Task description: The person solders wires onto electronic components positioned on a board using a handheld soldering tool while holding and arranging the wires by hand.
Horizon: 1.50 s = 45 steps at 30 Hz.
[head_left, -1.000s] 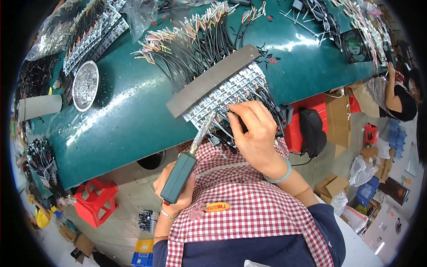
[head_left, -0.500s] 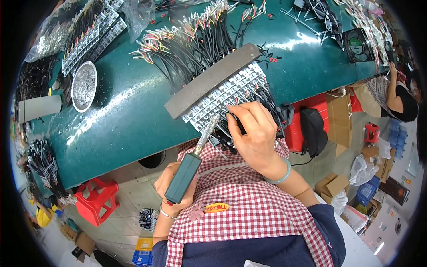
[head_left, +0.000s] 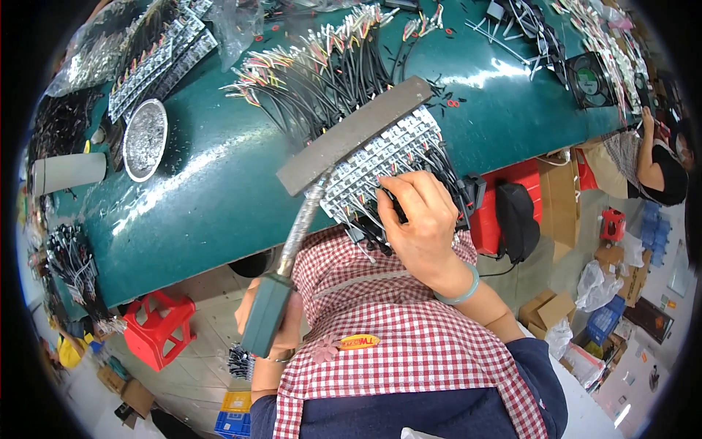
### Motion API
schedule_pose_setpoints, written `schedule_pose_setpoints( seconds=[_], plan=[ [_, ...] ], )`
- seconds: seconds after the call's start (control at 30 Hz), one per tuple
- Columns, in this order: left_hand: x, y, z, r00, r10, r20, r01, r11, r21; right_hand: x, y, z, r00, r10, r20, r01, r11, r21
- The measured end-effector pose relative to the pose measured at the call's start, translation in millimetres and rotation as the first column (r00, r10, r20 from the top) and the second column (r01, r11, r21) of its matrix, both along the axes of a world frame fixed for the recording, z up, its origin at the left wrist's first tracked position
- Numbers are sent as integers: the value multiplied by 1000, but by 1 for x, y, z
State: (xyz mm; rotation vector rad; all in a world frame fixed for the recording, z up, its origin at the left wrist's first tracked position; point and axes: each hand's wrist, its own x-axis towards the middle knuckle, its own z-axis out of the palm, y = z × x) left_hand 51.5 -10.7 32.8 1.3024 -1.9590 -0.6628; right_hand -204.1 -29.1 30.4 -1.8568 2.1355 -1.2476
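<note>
My left hand (head_left: pixel 290 327) is closed round the dark green handle of a soldering iron (head_left: pixel 300 230). The iron's tip reaches the left part of a panel of small white circuit boards (head_left: pixel 398 146), by the lower edge of a grey-brown bar (head_left: pixel 355 137) that lies across it. My right hand (head_left: pixel 424 228) rests over the panel's front part, thumb and forefinger pinching what looks like a thin wire at the boards. Black cables (head_left: pixel 447 172) come off the panel around that hand. Beyond the bar, a row of black cables with bare coloured wire ends (head_left: pixel 314 73) fans out.
On the green table (head_left: pixel 212 197) stands a round metal dish (head_left: pixel 145 140) of silvery bits, near a grey cylinder (head_left: pixel 69 173). More board panels (head_left: pixel 157 62) lie far left. A black fan (head_left: pixel 591 79) is at the far right. Red stools (head_left: pixel 159 329) and cartons (head_left: pixel 547 311) stand below.
The soldering iron has moved left and away from my right fingers, its tip now near the bar's left end. My left hand shifted left with it. My right hand stays almost in place.
</note>
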Motion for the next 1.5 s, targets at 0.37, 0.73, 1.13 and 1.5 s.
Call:
schedule_pose_setpoints(
  seconds=[0.37, 0.73, 1.13, 1.5],
  plan=[
    [22, -50, 24, 745, 576, -336, -658, 717, -231, -2, 18, 8, 999, 21, -24, -20, 998, 64],
    [18, -11, -4, 954, 180, 240, -205, 975, 82, -2, 3, 3, 999, -2, -39, 3, 1000, 25],
    [-20, -17, 11, 972, -237, -3, 236, 969, 77, -5, 11, -7, 1000, -2, -27, 1, 1000, -24],
    [-27, -24, 14, 966, -257, 19, 254, 963, 91, -5, 8, -8, 999, 8, -42, -9, 999, -35]
  ],
)
